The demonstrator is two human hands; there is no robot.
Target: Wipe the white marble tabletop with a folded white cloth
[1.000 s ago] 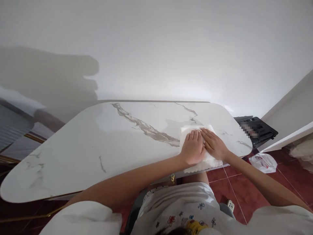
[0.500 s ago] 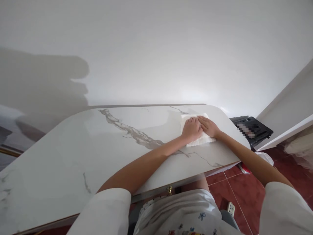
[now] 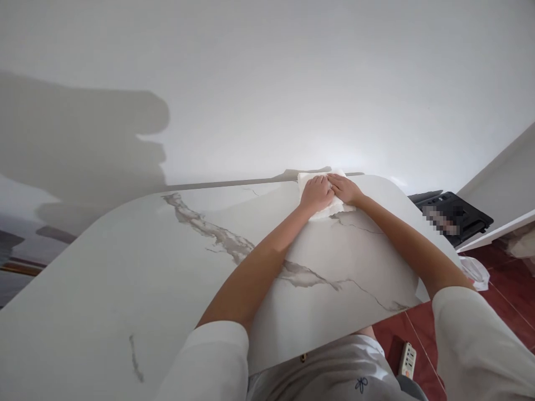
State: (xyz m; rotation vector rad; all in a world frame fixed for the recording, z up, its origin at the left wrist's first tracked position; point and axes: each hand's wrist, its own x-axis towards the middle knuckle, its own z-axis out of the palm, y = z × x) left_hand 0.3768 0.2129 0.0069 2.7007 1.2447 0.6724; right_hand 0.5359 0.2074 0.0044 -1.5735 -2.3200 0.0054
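A white cloth [image 3: 325,211] lies at the far edge of a white marble-patterned table [image 3: 146,267], right by the wall. Both my hands press flat on it, side by side. My left hand [image 3: 316,193] covers its left part, fingers stretched out and together. My right hand [image 3: 344,189] lies on its right part, fingers pointing left and touching the left hand. Both arms reach far across the tabletop. Most of the cloth is hidden under my hands.
A white wall rises right behind the table. A black object [image 3: 453,220] sits on the floor to the right, next to a white board [image 3: 497,234]. A crumpled plastic bag [image 3: 476,272] and a white power strip [image 3: 407,360] lie on the red tile floor.
Both hands have slid the cloth away from me, from the near right part of the table to its far edge by the wall. My arms have stretched out.
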